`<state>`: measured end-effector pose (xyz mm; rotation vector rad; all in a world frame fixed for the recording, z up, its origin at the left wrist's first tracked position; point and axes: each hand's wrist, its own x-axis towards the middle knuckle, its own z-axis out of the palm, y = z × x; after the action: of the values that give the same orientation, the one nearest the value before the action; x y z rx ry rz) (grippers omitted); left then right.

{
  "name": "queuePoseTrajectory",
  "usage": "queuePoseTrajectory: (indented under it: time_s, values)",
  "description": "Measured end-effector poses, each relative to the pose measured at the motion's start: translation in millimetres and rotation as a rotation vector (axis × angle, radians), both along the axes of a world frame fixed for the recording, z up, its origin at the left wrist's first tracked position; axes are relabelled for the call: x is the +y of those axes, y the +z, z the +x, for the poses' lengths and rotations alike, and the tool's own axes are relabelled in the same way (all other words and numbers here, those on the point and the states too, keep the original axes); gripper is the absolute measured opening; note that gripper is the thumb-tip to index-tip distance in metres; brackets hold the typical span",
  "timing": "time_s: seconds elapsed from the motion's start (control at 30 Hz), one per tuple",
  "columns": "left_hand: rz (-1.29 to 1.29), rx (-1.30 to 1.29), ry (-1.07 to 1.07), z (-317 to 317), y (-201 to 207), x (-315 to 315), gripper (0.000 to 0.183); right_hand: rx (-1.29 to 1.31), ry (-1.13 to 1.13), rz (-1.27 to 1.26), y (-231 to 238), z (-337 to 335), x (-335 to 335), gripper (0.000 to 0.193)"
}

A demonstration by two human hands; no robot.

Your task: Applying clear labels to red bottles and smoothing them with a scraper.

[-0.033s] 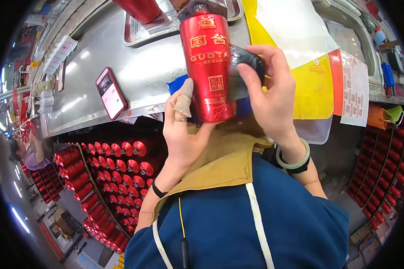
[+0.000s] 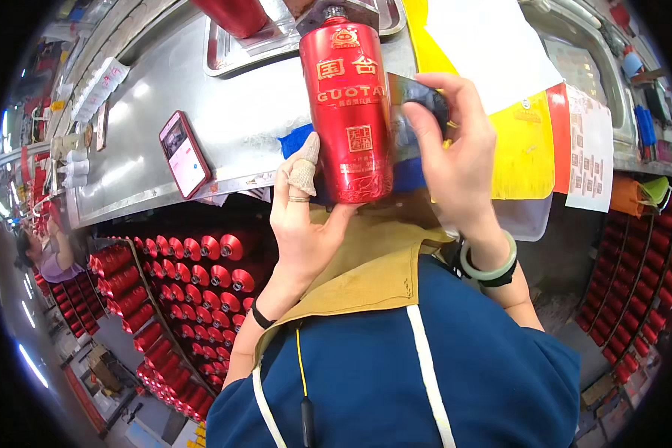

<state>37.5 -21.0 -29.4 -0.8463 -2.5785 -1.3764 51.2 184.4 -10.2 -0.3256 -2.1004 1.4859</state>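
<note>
A shiny red bottle (image 2: 349, 112) with gold lettering lies at a slant in front of me, its neck against a dark metal holder (image 2: 351, 16). My left hand (image 2: 304, 216) grips the bottle's base, with the thumb under the end and the fingers along the left side. Pale finger covers and a ring are on that hand. In my right hand (image 2: 458, 145), pinched between thumb and fingers, is a dark flat-edged pad (image 2: 414, 112). It is just off the bottle's right side and blurred by motion. A blue cloth (image 2: 295, 140) shows behind my left fingers.
A phone (image 2: 184, 155) lies on the metal bench (image 2: 138, 127) at left. Beyond are a metal tray (image 2: 224, 56) and another red bottle (image 2: 235, 15). Yellow sheets (image 2: 523, 153) and a printed sheet (image 2: 591, 149) lie at right. Racks of red bottles (image 2: 194, 276) stand below; a person (image 2: 52, 250) is far left.
My right hand has shifted slightly to the right with the dark pad, uncovering more of the bottle's right edge. My left hand and the bottle have hardly moved.
</note>
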Motion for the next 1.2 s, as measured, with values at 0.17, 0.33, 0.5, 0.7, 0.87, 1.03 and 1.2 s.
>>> queuePoseTrajectory:
  time_s: [0.17,0.33,0.5,0.7,0.87,1.03,1.2]
  values:
    - [0.005,0.003,-0.002,1.7,-1.7,-3.2,0.073,0.065,-0.023,-0.201,2.8,2.9,13.0,0.027]
    - [0.005,0.001,-0.006,0.5,-3.8,-3.5,0.071,0.045,0.118,-0.23,8.8,7.9,-11.9,0.027]
    - [-0.029,0.032,-0.022,2.4,-5.6,-6.9,0.068,-0.051,-0.061,0.028,-5.9,0.5,15.2,0.026]
    - [0.013,0.136,-0.022,10.0,-8.1,-1.3,0.067,-0.023,0.007,-0.233,-7.1,10.1,18.5,0.028]
    - [-0.101,0.069,0.026,19.7,1.4,9.4,0.061,-0.042,0.021,-0.321,-8.3,13.6,13.1,0.029]
    - [-0.437,0.199,0.085,19.8,15.2,25.9,0.067,-0.034,0.011,-0.354,-5.1,12.0,9.8,0.029]
    - [-0.122,0.111,0.117,15.8,-1.2,15.7,0.068,-0.068,0.035,-0.317,-6.0,15.3,17.6,0.03]
